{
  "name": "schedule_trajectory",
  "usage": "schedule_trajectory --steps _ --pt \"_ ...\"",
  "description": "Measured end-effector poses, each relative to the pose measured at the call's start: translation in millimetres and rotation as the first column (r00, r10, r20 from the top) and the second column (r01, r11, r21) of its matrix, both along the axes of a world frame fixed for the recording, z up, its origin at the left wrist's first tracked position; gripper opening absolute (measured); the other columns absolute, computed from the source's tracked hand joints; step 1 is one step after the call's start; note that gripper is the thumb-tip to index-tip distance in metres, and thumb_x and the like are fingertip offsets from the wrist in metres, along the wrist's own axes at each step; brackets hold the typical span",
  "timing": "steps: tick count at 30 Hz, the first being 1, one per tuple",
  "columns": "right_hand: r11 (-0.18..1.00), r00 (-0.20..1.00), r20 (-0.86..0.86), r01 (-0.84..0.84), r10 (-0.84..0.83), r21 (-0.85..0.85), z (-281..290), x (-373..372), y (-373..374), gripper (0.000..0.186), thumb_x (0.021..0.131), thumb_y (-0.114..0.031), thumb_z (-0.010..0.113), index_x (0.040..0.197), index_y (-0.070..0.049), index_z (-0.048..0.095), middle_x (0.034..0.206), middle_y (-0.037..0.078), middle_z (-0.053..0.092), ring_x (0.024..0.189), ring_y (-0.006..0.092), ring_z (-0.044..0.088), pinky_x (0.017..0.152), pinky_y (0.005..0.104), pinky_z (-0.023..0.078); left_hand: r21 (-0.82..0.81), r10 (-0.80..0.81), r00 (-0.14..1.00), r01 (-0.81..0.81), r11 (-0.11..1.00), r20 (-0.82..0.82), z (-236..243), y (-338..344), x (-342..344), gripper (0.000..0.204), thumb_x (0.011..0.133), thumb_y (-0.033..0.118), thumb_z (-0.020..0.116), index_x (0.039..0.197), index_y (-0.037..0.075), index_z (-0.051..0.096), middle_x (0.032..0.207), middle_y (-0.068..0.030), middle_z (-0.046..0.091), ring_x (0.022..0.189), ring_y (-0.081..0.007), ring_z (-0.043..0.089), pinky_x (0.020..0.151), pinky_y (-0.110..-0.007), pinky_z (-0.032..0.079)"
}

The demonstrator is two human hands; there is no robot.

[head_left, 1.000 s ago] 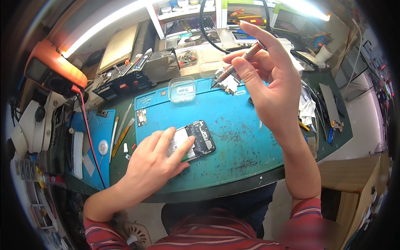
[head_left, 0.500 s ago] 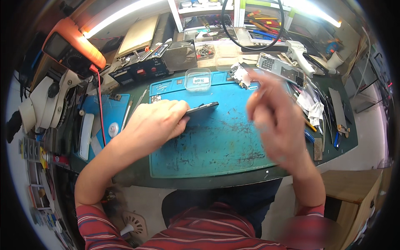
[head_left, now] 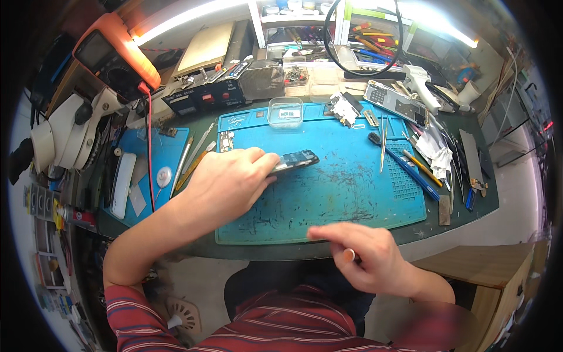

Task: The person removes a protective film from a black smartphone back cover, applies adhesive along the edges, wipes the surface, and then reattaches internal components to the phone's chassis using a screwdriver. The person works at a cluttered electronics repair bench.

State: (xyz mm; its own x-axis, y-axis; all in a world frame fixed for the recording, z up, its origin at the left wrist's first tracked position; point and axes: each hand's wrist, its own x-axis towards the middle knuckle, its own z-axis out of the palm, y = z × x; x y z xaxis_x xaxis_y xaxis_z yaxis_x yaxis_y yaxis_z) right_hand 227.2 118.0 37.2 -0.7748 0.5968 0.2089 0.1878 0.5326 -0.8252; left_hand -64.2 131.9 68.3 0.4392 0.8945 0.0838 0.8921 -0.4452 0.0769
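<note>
My left hand (head_left: pixel 231 176) grips one end of a thin, dark phone body (head_left: pixel 296 159), raised above the blue work mat (head_left: pixel 311 199). The phone's upper face shows grey and black patches, and its near end is hidden in my fingers. My right hand (head_left: pixel 363 252) is over the mat's front edge, its index finger stretched leftward and its other fingers curled. Between those fingers pokes the round, orange-rimmed end of a small tool (head_left: pixel 349 254); the rest of it is hidden.
A clear plastic box (head_left: pixel 285 112) stands at the mat's back. Right of it lie metal phone parts (head_left: pixel 345 108), tweezers (head_left: pixel 383 144), a black-tipped brush (head_left: pixel 375 139) and a blue pen-like tool (head_left: pixel 413 173). A microscope (head_left: pixel 64 132) and an orange multimeter (head_left: pixel 114 56) stand left.
My right hand has come down from above the mat's right side to its front edge. The phone has tilted, showing more of its upper face. The view has shifted slightly.
</note>
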Motion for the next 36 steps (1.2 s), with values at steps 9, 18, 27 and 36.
schedule_trajectory --steps 9,18,27,36 --pt "0.852 0.835 -0.348 -0.5 0.427 -0.153 15.8 -11.2 -21.4 0.054 0.092 -0.004 0.061 0.146 -0.006 0.058 0.113 0.016 0.075 0.085 0.029 0.076 0.068 0.0363 0.062 0.011 0.031 0.999 -0.031 0.999 0.025 -3.0 -4.8 4.0 0.031 0.092 0.019 0.074 0.12 0.007 0.07 0.107 -0.0092 0.074 0.084 -0.0301 0.074 0.068 -0.04 0.059" --pt "0.913 0.884 -0.339 0.197 -0.323 -0.356 43.1 3.9 32.4 0.049 0.115 -0.035 0.039 0.124 0.003 0.068 0.095 0.01 0.074 0.077 0.011 0.058 0.072 0.0258 0.048 0.148 0.005 0.998 0.005 0.989 -0.066 -30.8 -43.5 18.5 0.052 0.087 0.021 0.078 0.136 0.01 0.065 0.13 -0.0238 0.064 0.118 -0.0378 0.066 0.087 -0.04 0.061" --pt "0.894 0.793 -0.419 0.348 -0.442 -0.283 67.1 -33.4 78.3 0.028 0.111 -0.024 0.054 0.121 0.001 0.062 0.102 0.01 0.07 0.083 0.0126 0.066 0.067 0.0258 0.054 0.179 -0.021 0.986 -0.009 0.984 0.166 -51.1 -39.5 6.6 0.055 0.081 0.019 0.082 0.134 0.018 0.069 0.14 -0.0253 0.059 0.128 -0.0411 0.06 0.106 -0.049 0.051" --pt "0.822 0.851 -0.299 0.508 -0.432 0.257 21.6 -87.2 135.1 0.041 0.1 -0.006 0.067 0.139 -0.004 0.055 0.095 0.008 0.077 0.084 0.0162 0.075 0.074 0.032 0.058 0.227 -0.194 0.943 0.133 0.965 0.271 -56.7 -28.0 18.2 0.05 0.081 0.013 0.077 0.131 0.019 0.071 0.139 -0.0224 0.062 0.125 -0.0367 0.062 0.1 -0.045 0.055"
